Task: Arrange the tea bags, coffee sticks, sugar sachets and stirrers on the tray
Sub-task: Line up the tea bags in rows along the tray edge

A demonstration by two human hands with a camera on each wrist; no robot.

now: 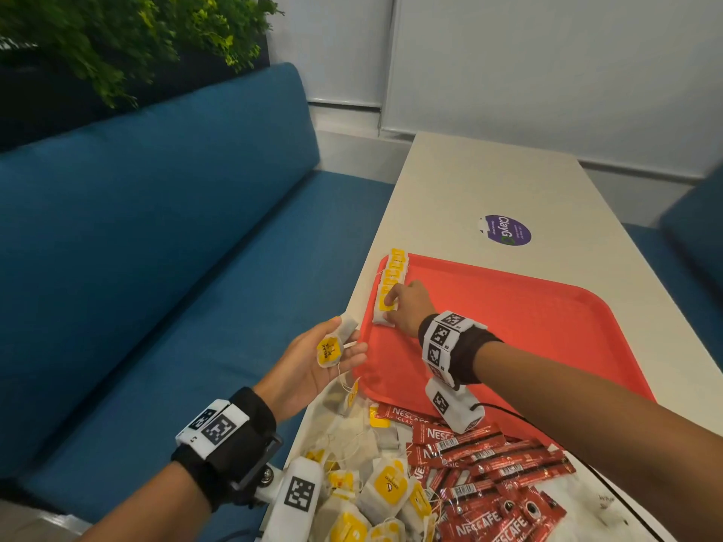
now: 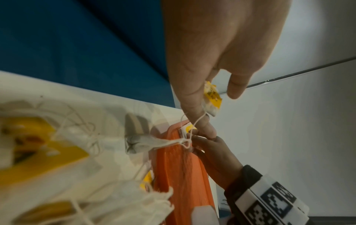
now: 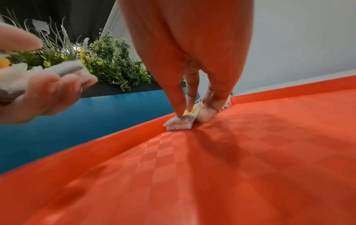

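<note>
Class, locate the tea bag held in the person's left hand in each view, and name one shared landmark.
Head: tea bag just below centre.
Left wrist: upper centre, yellow tag showing.
Right wrist: far left, upper part.
Shared landmark: red tray, in all three.

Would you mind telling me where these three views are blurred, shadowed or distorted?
Head view: sharp at the centre, the plant smeared. Left wrist view: the near tea bags are a soft blur. Right wrist view: the lens bulges the tray, the right hand throws a dark shadow on it, and the left hand at the edge is blurred.
</note>
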